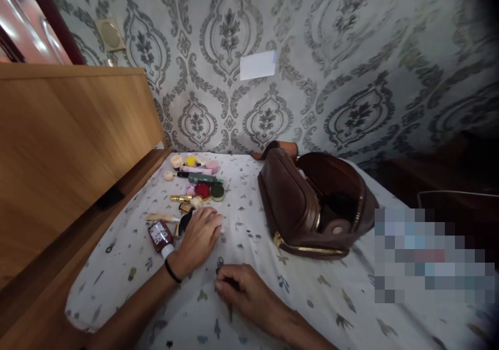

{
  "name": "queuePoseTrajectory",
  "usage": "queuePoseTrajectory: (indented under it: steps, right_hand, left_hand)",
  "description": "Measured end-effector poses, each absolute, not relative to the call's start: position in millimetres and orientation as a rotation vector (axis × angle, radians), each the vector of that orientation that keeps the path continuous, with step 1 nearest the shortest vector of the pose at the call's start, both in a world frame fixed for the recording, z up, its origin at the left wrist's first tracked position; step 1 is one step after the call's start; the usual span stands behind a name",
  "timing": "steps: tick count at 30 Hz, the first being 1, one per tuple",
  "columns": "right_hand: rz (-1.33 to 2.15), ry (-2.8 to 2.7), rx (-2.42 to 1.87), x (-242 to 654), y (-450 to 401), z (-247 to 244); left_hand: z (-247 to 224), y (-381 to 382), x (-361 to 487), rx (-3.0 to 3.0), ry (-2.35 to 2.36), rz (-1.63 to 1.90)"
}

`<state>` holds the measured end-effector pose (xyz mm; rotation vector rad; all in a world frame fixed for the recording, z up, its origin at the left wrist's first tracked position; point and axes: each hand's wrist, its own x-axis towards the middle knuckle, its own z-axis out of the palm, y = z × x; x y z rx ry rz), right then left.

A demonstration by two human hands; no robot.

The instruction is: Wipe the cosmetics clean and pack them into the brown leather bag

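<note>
My left hand (199, 238), with a black band on its wrist, curls palm-down at the near end of a group of cosmetics. Under its thumb side a black object (185, 225) shows in part. Beside that wrist lies a dark red bottle (159, 236) with a white cap. Closer to me, my right hand (249, 294) is held with its fingers curled in a pinch; whatever it holds, if anything, cannot be made out. Beyond my left hand are a red jar (202, 191), a dark green jar (217, 192), a gold tube (181, 198) and a grey-green tube (201, 178).
A brown leather bag (294, 204) stands unzipped on the right of the patterned white sheet (249, 235). Wooden furniture (74, 147) borders the left side, and a patterned wall (230, 105) rises behind. A pixelated patch covers part of the right side.
</note>
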<state>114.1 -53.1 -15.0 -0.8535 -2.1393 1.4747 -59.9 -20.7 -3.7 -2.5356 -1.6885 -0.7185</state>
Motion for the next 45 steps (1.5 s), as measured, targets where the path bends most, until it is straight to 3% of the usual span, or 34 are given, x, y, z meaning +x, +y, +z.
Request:
queuePoseTrajectory:
  steps: [5,11,19,26,38,41,45]
  right_hand:
    - [1.626,-2.064,-0.832,106,-47,-5]
    - [1.779,-1.787,-0.798,91,-38,-23]
    - [1.781,-1.681,-0.824,98,-36,-42]
    - [1.802,-1.678,-0.831,98,-37,-38]
    - [1.806,-1.671,-0.812,98,-36,-38]
    - [1.799,-1.669,-0.791,99,-36,-38]
    - [1.73,-1.651,-0.764,100,-42,-37]
  left_hand:
    - [-18,-28,-73,-2.594,-1.6,-0.559]
    - [-20,-36,-79,-2.655,-1.534,-0.651]
    - [-17,-59,-101,-2.462,-1.428,-0.657]
    - [-17,-91,-169,-2.351,-1.587,-0.607]
    - [27,-83,-181,-2.498,-1.617,-0.014]
    - [40,-87,-179,-2.519,-1.702,-0.24]
    - [43,-94,-149,-2.583,-1.971,-1.058]
